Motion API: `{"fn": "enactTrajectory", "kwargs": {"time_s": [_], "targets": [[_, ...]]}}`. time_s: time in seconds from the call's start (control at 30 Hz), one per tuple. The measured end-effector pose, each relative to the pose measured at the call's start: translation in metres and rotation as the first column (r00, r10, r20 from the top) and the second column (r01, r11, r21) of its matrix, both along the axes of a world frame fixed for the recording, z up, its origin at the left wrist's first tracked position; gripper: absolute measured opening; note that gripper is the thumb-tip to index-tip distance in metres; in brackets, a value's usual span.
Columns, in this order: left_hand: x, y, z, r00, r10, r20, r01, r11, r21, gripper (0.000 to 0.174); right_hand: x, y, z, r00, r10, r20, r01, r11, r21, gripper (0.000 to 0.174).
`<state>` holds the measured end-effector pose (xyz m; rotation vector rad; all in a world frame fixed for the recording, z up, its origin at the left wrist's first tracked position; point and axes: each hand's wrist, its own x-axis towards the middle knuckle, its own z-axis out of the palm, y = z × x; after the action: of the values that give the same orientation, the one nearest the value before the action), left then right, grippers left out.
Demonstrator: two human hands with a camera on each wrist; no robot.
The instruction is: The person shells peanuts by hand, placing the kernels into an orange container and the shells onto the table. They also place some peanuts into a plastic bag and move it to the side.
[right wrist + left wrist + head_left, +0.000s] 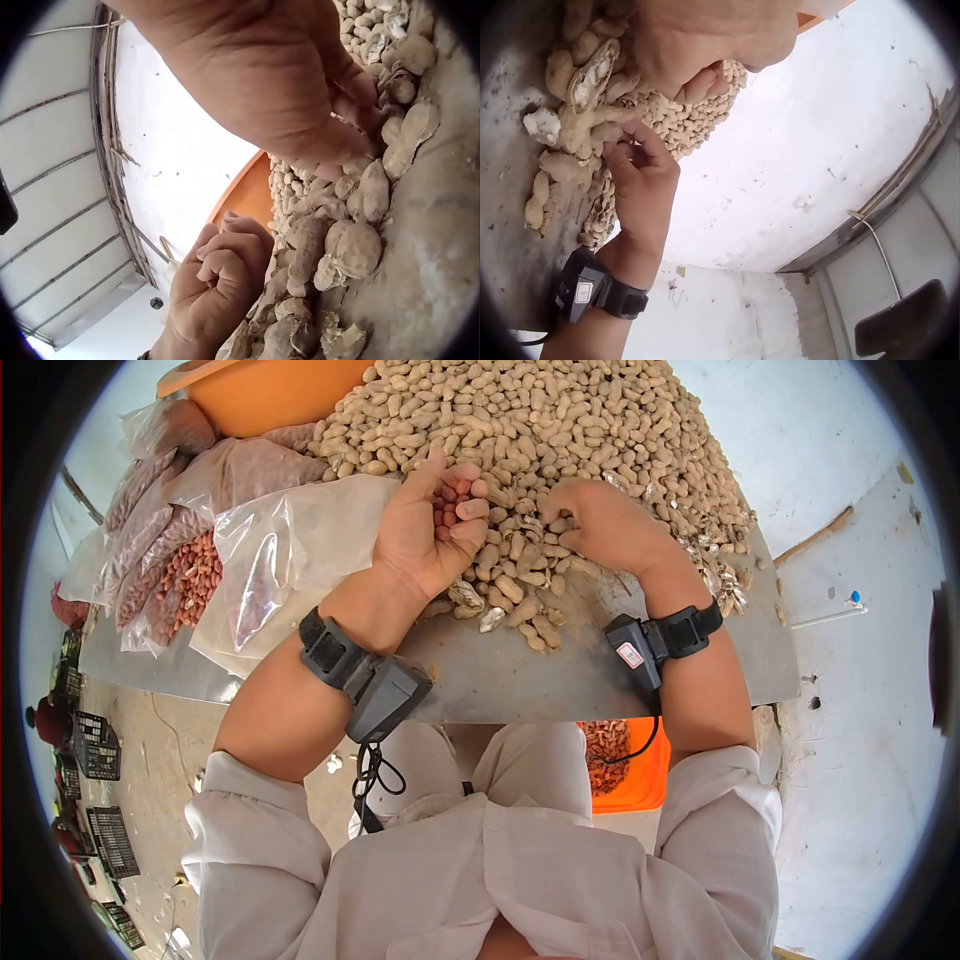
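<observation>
Several red peanut kernels lie in my left hand, which is turned palm up with its fingers curled round them. In the right wrist view that left hand looks like a loose fist, hiding the kernels. My right hand reaches down at the near edge of a heap of unshelled peanuts. Its thumb and forefinger pinch at a peanut among loose pods, seen in the left wrist view. Split shells with pale insides lie close to both hands.
Clear bags with red kernels stand left of the heap, and an orange basin is behind them. Below the metal tabletop's front edge is an orange tub holding reddish bits. A white wall runs along the right.
</observation>
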<state>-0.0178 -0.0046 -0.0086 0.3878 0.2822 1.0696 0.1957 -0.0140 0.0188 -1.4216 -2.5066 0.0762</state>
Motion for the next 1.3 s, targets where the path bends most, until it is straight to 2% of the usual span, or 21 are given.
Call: {"fn": "enactTrajectory", "kwargs": {"time_s": [0.1, 0.27, 0.3, 0.33, 0.4, 0.5, 0.57, 0.67, 0.8, 0.9, 1.0, 1.17, 1.27, 1.3], "targets": [[0.001, 0.0, 0.0, 1.0, -0.003, -0.006, 0.003, 1.0, -0.012, 0.031, -0.002, -0.002, 0.007, 0.997, -0.07, 0.044, 0.072, 0.996, -0.049, 0.02], [0.001, 0.001, -0.002, 1.0, -0.021, -0.018, 0.021, 1.0, -0.009, 0.024, 0.008, 0.002, 0.005, 0.966, -0.03, -0.257, 0.06, 0.992, 0.108, 0.016], [0.002, 0.001, -0.003, 0.998, -0.025, -0.064, 0.028, 0.999, 0.036, 0.022, 0.008, 0.001, 0.006, 0.946, -0.021, -0.323, 0.07, 0.988, 0.139, 0.014], [0.002, 0.001, -0.004, 0.994, -0.028, -0.109, 0.037, 0.996, 0.082, 0.02, 0.007, 0.002, 0.006, 0.829, 0.004, -0.559, 0.029, 0.998, 0.051, 0.014], [0.003, -0.003, -0.002, 0.98, -0.002, -0.199, 0.036, 0.985, 0.17, 0.017, -0.001, 0.002, 0.006, 0.434, -0.021, -0.9, -0.116, 0.99, -0.079, 0.015], [0.011, -0.017, 0.004, 0.948, 0.104, -0.302, -0.012, 0.957, 0.29, 0.024, -0.016, -0.004, 0.005, 0.173, -0.034, -0.984, -0.273, 0.959, -0.081, 0.014], [0.014, -0.02, 0.004, 0.921, 0.2, -0.333, -0.073, 0.931, 0.358, 0.034, -0.024, -0.007, 0.0, 0.206, -0.032, -0.978, -0.325, 0.94, -0.099, 0.014], [0.015, -0.016, 0.001, 0.903, 0.282, -0.322, -0.119, 0.888, 0.445, 0.037, -0.03, -0.009, -0.003, 0.251, -0.027, -0.967, -0.352, 0.929, -0.117, 0.012], [0.013, -0.019, 0.003, 0.858, 0.344, -0.382, -0.116, 0.853, 0.508, 0.028, -0.034, -0.011, -0.004, 0.356, 0.023, -0.934, -0.275, 0.958, -0.082, 0.015], [0.013, -0.019, 0.006, 0.858, 0.343, -0.381, -0.09, 0.832, 0.547, 0.021, -0.042, -0.019, 0.002, 0.358, -0.101, -0.928, -0.29, 0.933, -0.214, 0.022], [0.011, -0.016, 0.003, 0.846, 0.362, -0.391, -0.061, 0.795, 0.603, 0.018, -0.04, -0.017, 0.0, 0.516, -0.069, -0.854, -0.282, 0.928, -0.245, 0.026], [0.008, -0.019, 0.006, 0.734, 0.471, -0.489, -0.043, 0.751, 0.659, 0.017, -0.042, -0.026, 0.006, 0.619, -0.043, -0.784, -0.147, 0.974, -0.17, 0.022], [0.01, -0.017, 0.003, 0.691, 0.538, -0.484, -0.039, 0.695, 0.717, 0.016, -0.043, -0.024, 0.001, 0.643, -0.036, -0.765, -0.074, 0.991, -0.109, 0.021], [0.01, -0.018, 0.004, 0.703, 0.523, -0.481, -0.046, 0.709, 0.704, 0.016, -0.043, -0.023, -0.002, 0.649, -0.029, -0.761, -0.054, 0.995, -0.084, 0.022]]}}
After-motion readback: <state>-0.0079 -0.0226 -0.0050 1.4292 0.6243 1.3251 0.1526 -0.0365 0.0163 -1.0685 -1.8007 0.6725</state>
